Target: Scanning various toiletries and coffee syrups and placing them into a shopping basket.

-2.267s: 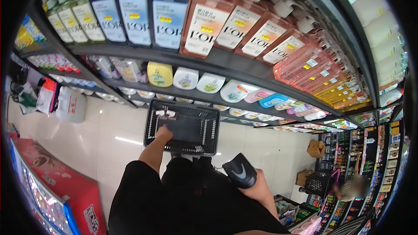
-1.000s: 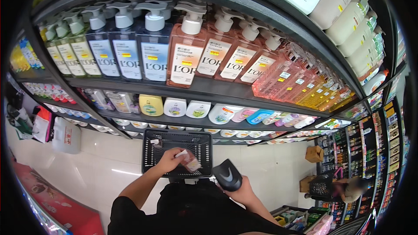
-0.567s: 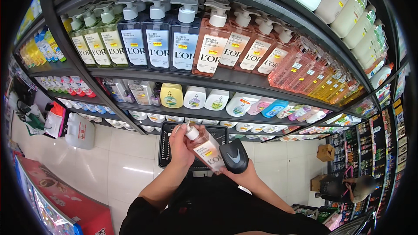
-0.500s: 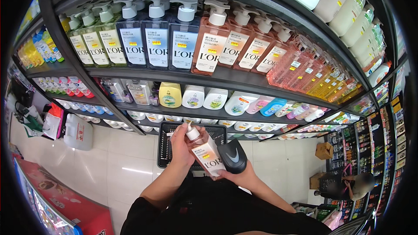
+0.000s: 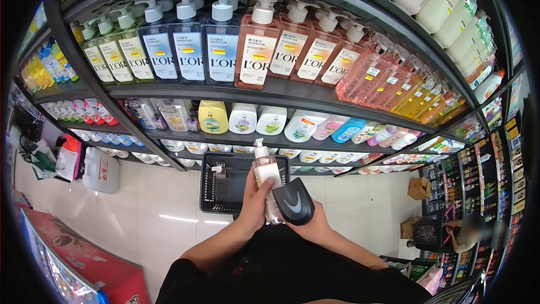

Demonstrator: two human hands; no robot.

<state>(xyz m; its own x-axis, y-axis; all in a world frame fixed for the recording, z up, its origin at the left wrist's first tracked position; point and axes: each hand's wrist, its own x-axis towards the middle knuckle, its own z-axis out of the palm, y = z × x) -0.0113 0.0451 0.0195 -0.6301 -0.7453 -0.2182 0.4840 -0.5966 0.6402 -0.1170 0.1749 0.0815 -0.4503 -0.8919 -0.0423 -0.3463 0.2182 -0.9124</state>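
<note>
My left hand point(image 5: 253, 207) is wrapped round the body of a pink pump bottle point(image 5: 266, 170), its thumb lying across the side. The bottle stands nearly upright before my chest, its white pump pointing away from me and a narrow side showing. In my right hand point(image 5: 315, 222) is a black handheld barcode scanner point(image 5: 294, 202) with a grey curved mark, its head close beside the bottle. My right fingers are mostly hidden behind the scanner. Beyond my left hand is a black shopping basket point(image 5: 209, 205), with a small pump bottle point(image 5: 219, 172) inside.
Ahead, a dark shelf point(image 5: 225, 91) carries pink pump bottles point(image 5: 256, 50), blue ones point(image 5: 221, 50) and green ones point(image 5: 135, 56). Lower shelves hold white and yellow bottles. A white jerrycan point(image 5: 101, 170) stands at left. Another person point(image 5: 464, 236) is at right, near cardboard boxes point(image 5: 418, 188).
The bottle has turned from its broad label to a narrow side and stands more upright. My left hand has shifted from near the pump down to the body. The basket's inside shows more.
</note>
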